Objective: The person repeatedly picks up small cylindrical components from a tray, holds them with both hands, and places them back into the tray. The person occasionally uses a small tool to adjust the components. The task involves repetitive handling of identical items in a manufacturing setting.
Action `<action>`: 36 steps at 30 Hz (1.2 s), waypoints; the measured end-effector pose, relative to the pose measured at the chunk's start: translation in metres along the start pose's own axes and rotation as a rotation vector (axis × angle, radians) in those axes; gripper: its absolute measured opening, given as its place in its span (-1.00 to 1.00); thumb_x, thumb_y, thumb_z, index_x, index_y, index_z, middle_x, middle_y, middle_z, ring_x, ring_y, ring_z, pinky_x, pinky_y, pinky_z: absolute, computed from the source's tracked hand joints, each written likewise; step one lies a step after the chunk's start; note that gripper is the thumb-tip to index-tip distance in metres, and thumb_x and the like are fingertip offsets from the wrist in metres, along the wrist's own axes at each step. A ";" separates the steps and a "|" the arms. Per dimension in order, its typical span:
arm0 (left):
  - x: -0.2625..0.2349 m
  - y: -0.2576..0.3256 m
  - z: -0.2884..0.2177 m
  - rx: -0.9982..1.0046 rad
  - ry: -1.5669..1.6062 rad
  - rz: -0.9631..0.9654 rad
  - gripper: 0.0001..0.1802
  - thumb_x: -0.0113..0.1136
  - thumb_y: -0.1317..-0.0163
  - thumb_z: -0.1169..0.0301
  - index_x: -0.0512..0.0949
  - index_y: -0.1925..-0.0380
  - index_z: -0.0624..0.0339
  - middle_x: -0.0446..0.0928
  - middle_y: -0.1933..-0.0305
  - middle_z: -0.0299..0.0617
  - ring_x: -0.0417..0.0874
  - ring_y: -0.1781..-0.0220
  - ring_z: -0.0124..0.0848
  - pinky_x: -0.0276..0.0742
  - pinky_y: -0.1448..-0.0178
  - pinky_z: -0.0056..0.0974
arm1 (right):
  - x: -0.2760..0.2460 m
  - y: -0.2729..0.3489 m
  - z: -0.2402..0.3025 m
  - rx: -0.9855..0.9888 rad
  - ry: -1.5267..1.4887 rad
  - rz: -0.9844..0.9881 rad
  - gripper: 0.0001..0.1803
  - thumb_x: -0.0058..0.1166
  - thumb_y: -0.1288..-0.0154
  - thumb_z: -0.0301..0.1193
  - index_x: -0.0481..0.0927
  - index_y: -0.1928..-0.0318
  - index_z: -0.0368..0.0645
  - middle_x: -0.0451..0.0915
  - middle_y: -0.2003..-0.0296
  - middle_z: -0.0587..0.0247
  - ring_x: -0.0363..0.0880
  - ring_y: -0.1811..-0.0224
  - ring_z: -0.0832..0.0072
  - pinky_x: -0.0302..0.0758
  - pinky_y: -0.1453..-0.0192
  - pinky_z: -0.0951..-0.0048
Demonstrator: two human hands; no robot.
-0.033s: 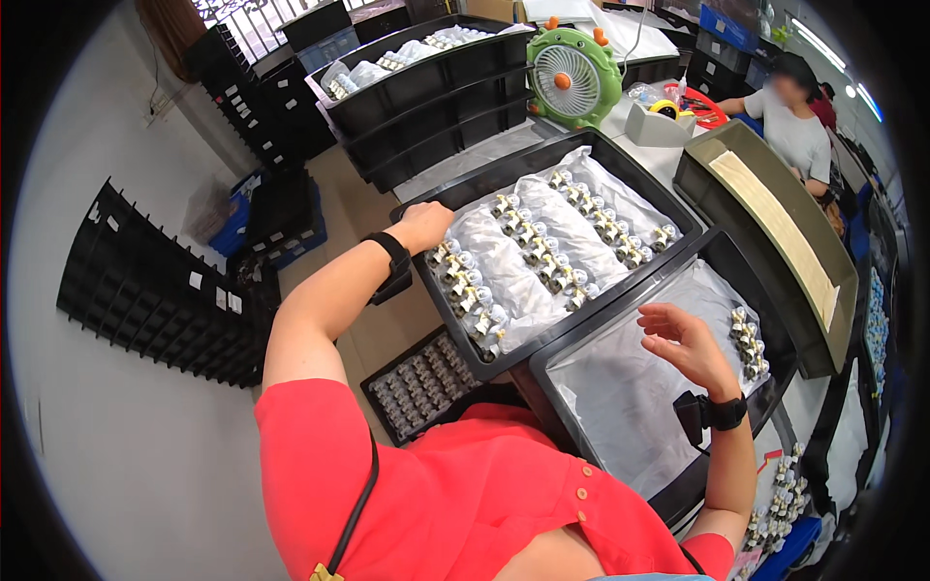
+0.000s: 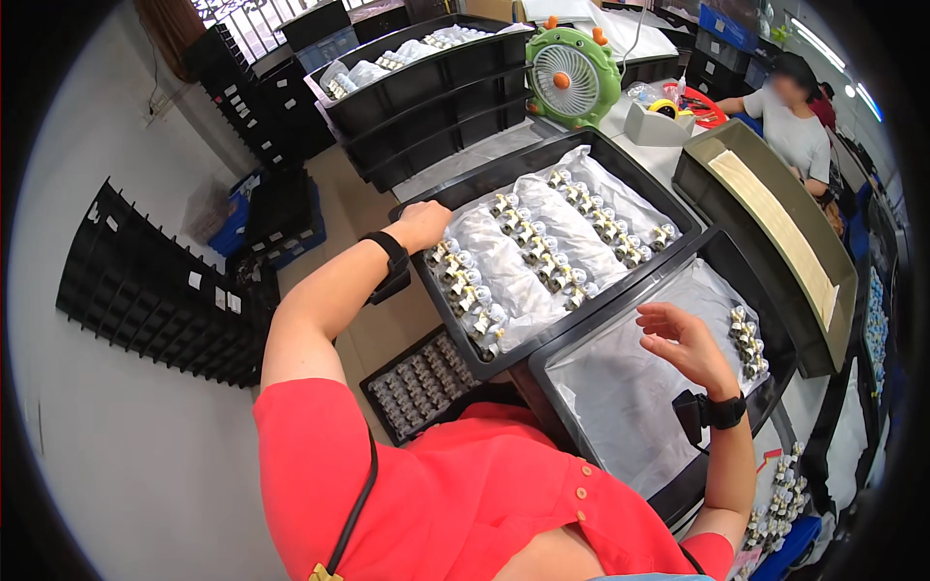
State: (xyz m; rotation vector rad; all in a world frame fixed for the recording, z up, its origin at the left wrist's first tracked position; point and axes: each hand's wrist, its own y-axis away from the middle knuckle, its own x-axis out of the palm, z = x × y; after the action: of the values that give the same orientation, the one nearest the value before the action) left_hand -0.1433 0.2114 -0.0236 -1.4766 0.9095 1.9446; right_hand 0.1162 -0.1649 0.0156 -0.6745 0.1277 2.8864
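Observation:
My left hand (image 2: 424, 226) is at the left side of a black tray (image 2: 603, 141), by the end of its left row of parts. Its fingers are curled down and closed; what they hold, if anything, is hidden. Rows of small white, metal and yellow parts (image 2: 544, 254) lie in that tray between folds of thin white sheeting (image 2: 504, 276). Above a second black tray (image 2: 572, 416), nearer me, my right hand (image 2: 690, 347) hovers with its fingers apart and nothing in them. White sheeting (image 2: 620, 412) lines this tray, and a short row of similar parts (image 2: 747, 344) sits along its right side.
Stacked black trays (image 2: 426, 107) stand at the far left beside a green fan (image 2: 574, 77). An olive tray (image 2: 775, 223) with a tan strip lies right. A lower tray of parts (image 2: 421, 382) sits below. Another person (image 2: 794, 121) works at the far right.

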 end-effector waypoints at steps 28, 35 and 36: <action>0.040 0.128 -0.101 -0.207 2.116 -0.389 -0.28 0.15 -0.21 0.48 0.04 -0.32 0.13 0.30 -0.22 -0.17 0.38 -0.21 -0.33 0.33 -0.24 -0.23 | -0.071 0.043 0.036 -0.003 -0.078 -0.171 -0.60 0.14 -0.26 -0.38 0.46 -0.09 -0.24 0.55 0.13 0.19 0.51 0.07 0.56 0.45 -0.05 0.53; 0.047 0.127 -0.091 -0.155 1.259 -0.853 -0.23 0.16 -0.18 0.46 0.02 -0.36 0.12 -0.02 -0.40 -0.01 0.07 -0.41 -0.14 0.00 -0.41 -0.15 | -0.105 0.114 0.033 0.209 0.106 -0.402 -0.57 0.15 -0.20 -0.37 0.47 -0.07 -0.24 0.56 0.16 0.20 0.52 0.11 0.57 0.45 0.01 0.56; 0.029 0.134 -0.097 -0.124 1.081 -0.854 -0.23 0.16 -0.17 0.46 0.03 -0.35 0.14 -0.05 -0.41 0.01 0.04 -0.42 -0.12 -0.02 -0.42 -0.12 | -0.106 0.121 0.028 0.254 0.092 -0.404 -0.57 0.16 -0.20 -0.37 0.47 -0.07 -0.24 0.56 0.16 0.21 0.52 0.11 0.57 0.45 0.00 0.56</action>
State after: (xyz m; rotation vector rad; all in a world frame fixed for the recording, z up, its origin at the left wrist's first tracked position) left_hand -0.1918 0.0517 -0.0430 -2.4766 0.3604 0.5257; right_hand 0.1749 -0.2956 0.0930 -0.6929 0.3238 2.4025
